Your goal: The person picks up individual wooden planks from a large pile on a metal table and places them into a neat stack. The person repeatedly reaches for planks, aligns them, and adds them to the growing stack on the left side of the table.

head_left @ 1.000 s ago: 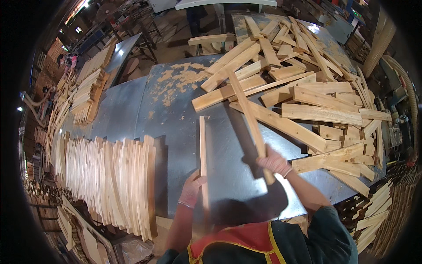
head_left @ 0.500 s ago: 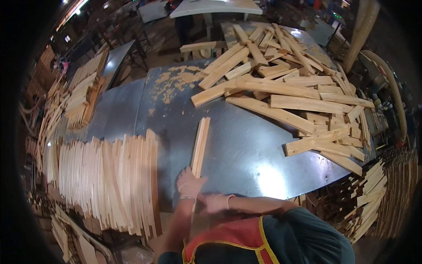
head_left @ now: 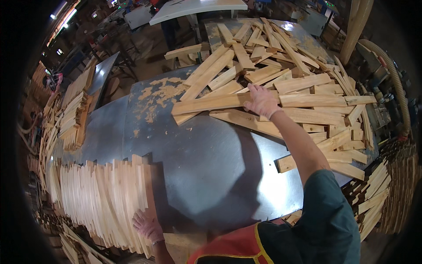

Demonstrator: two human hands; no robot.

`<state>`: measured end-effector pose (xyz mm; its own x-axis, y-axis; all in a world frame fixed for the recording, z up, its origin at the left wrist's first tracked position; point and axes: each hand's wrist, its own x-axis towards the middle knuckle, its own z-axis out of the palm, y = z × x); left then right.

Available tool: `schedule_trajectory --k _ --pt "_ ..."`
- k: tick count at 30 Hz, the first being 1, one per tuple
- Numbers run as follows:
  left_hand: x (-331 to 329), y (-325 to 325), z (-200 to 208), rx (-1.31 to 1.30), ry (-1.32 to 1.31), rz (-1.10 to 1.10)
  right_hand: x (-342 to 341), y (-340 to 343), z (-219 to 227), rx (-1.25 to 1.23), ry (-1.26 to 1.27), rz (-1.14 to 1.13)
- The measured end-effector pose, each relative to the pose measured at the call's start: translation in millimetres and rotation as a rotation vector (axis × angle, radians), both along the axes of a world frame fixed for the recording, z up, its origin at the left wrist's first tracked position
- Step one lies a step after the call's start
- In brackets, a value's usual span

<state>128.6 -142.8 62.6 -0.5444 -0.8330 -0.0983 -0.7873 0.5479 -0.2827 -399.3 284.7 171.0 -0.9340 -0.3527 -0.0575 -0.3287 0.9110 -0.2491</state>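
The right hand [head_left: 262,101], in a thin pale glove, is reaching far up into the upper middle of the frame and is lying flat on a long, pale, flat wooden slat [head_left: 206,104] that runs almost level across the near edge of a loose heap of pale wooden slats [head_left: 281,66]. Its fingers are spreading slightly and pressing down on the slat's right end rather than closing around it; whether the thumb is hooking under the wood cannot be told. The slat is sitting at the centre top of the grey sheet-metal table [head_left: 211,167], its left end sticking out over bare metal, with scattered tan sawdust [head_left: 160,90] just to the left of it.

The left hand [head_left: 148,227], also gloved, is sitting low in the frame, left of centre. Its fingers are lying close together and pointing upward, touching the lower right end of a tightly packed row of pale wooden slats standing on edge [head_left: 96,193], which is stretching across the lower left of the frame.

Further slats are piling along the right rim and in a small stack at the far left. The person's dark green sleeve [head_left: 327,220] and a red vest [head_left: 233,246] are filling the bottom edge.
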Motion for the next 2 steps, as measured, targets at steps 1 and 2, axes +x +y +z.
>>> schedule_trajectory --k 1,2 --pt "-9 9 1 0.015 -0.025 -0.01 -19 2 7 0.112 -0.035 -0.011" --pt "-18 19 -1 0.032 -0.05 -0.023 -34 2 7 0.227 -0.071 -0.023"
